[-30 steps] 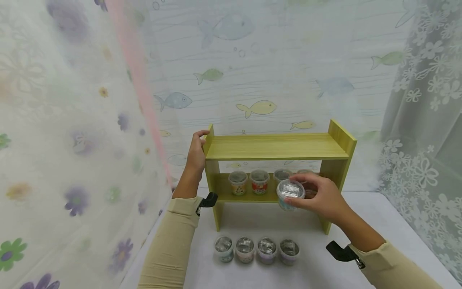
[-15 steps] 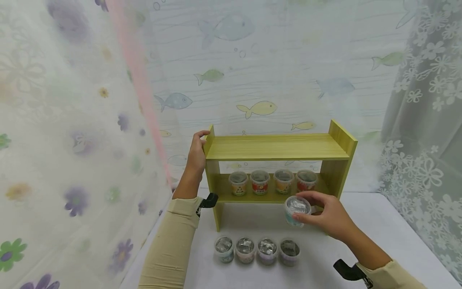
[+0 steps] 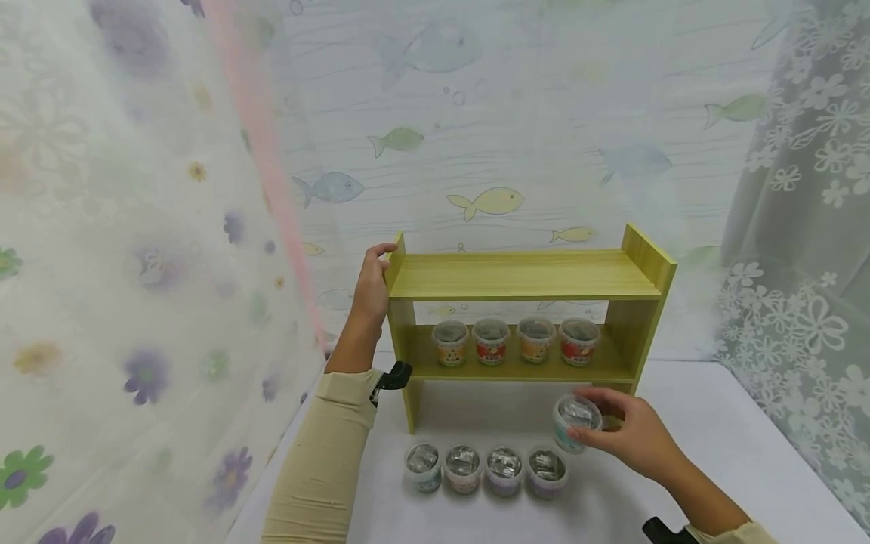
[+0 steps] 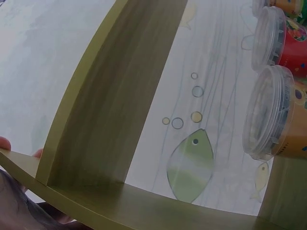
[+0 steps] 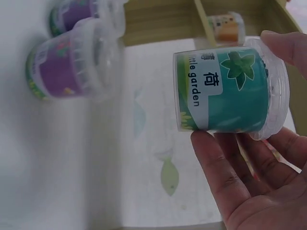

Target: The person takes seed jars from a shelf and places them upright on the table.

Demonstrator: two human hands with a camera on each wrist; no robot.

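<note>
My right hand point(image 3: 642, 438) pinches a small clear-lidded plastic tub point(image 3: 569, 438) by its sides, thumb and fingers opposed. In the right wrist view the tub point(image 5: 242, 91) shows a teal label with a green leaf and "little garden" lettering. It hangs just right of a row of similar tubs point(image 3: 504, 474) on the white table, in front of the shelf's lower opening. My left hand point(image 3: 370, 291) grips the upper left side panel of the yellow-green wooden shelf point(image 3: 523, 276). The left wrist view shows its fingertips point(image 4: 5, 143) at the panel's edge.
Several tubs with orange and red labels point(image 3: 491, 351) line the shelf's middle board point(image 3: 519, 374). Purple-labelled tubs point(image 5: 60, 64) show in the right wrist view. A fish-patterned curtain point(image 3: 435, 136) hangs behind, with a flowered one point(image 3: 136, 317) at left.
My right hand has brought the teal tub down and to the right, from in front of the middle board toward the table, uncovering the rightmost shelf tubs. My left hand stays on the panel.
</note>
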